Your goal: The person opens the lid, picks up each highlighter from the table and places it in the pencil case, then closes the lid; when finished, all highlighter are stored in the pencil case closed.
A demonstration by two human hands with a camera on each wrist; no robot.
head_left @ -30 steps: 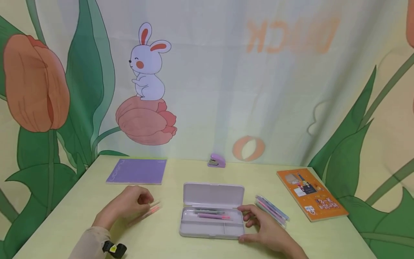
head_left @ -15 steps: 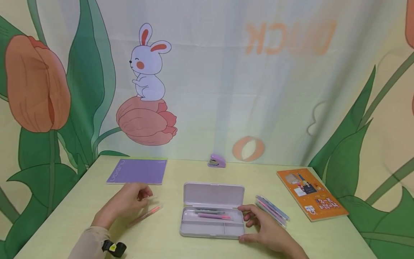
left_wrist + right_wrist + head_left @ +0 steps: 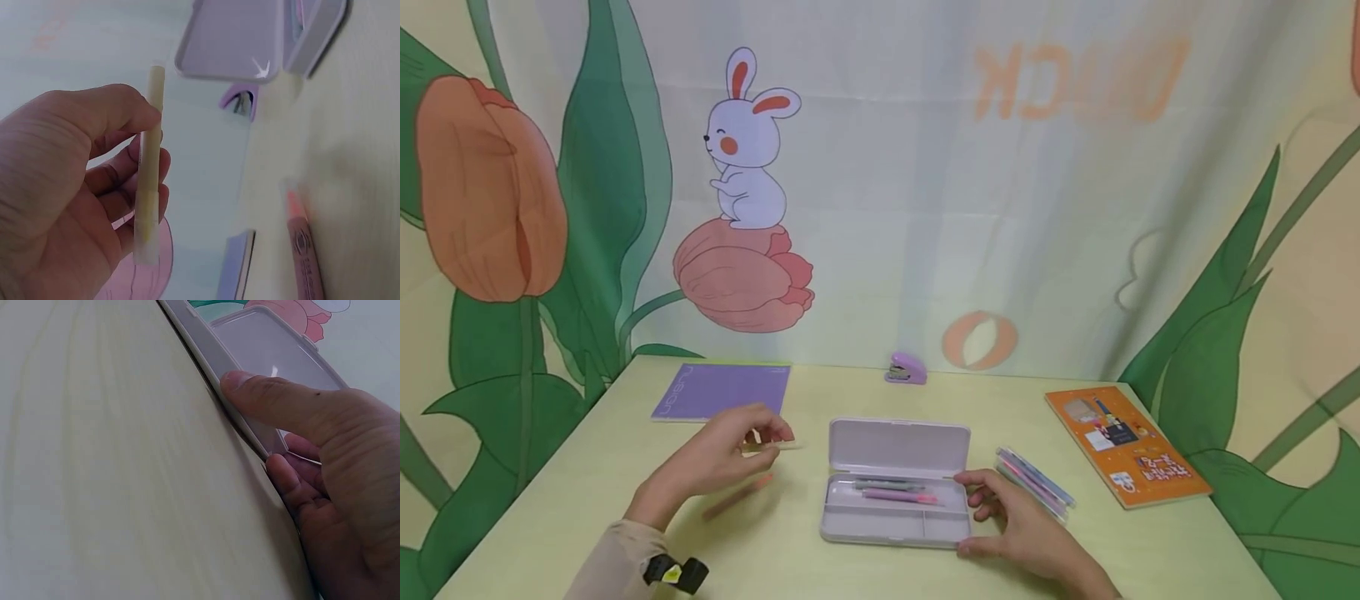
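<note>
My left hand [image 3: 718, 458] pinches a pale yellow pen [image 3: 149, 162] with a clear cap between thumb and fingers, raised above the table. Below it lies a pen with an orange-pink tip [image 3: 306, 256], apart from the hand. In the middle stands a grey-lilac pencil case [image 3: 872, 523], lid up. Its back compartment holds a dark pen [image 3: 887, 484] and a purple pen with a pink tip [image 3: 898, 497]. My right hand [image 3: 1026, 525] grips the right end of the case, the thumb [image 3: 269, 394] at its front corner and the fingers round the side.
Several pens [image 3: 1036, 483] lie together right of the case, behind the right hand. An orange book [image 3: 1127, 446] is at the far right. At the back are a purple notebook [image 3: 722, 392], partly behind the left hand, and a purple stapler [image 3: 907, 368].
My left hand has lifted the pale yellow pen off the table and moved right and slightly up, leaving the orange-pink-tipped pen lying there. The right hand keeps its hold on the case.
</note>
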